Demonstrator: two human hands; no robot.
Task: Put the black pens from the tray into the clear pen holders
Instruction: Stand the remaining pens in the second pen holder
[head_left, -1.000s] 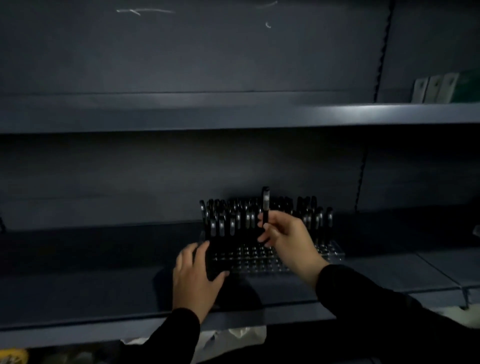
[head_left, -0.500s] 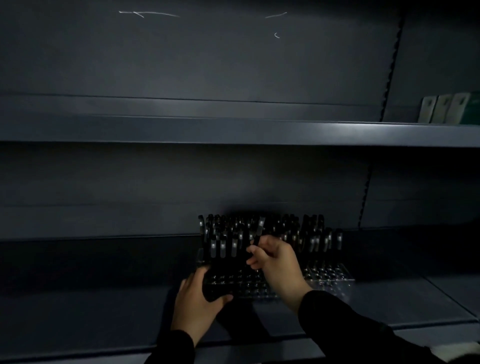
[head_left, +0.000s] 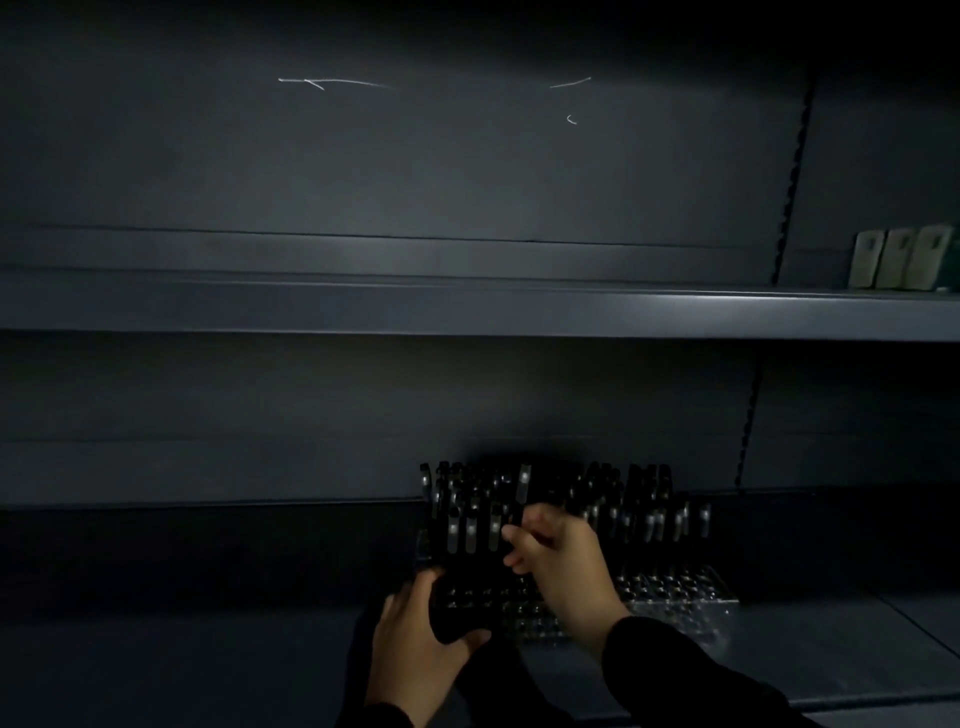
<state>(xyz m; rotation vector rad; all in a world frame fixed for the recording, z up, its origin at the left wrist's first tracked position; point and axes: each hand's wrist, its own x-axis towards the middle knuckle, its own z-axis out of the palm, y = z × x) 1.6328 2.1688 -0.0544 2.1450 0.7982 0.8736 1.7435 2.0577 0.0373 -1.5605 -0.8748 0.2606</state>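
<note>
A clear pen holder (head_left: 680, 597) with a grid of holes stands on the dark lower shelf (head_left: 208, 660). Several black pens (head_left: 644, 514) stand upright in its back rows; the front right holes show no pens. My right hand (head_left: 561, 566) pinches one black pen (head_left: 522, 486) and holds it upright among the standing pens near the holder's left middle. My left hand (head_left: 415, 654) grips a dark bundle (head_left: 457, 608), apparently more black pens, at the holder's front left corner. The tray is out of sight.
A dark upper shelf (head_left: 467, 306) juts out above the work area. Three pale small boxes (head_left: 898, 260) stand on it at the far right. A notched upright (head_left: 789, 176) divides the back panel on the right.
My right hand has lowered the pen from above the rows down among the standing pens. The camera tilted up, so hands and holder sit lower in the frame. My left hand stays put.
</note>
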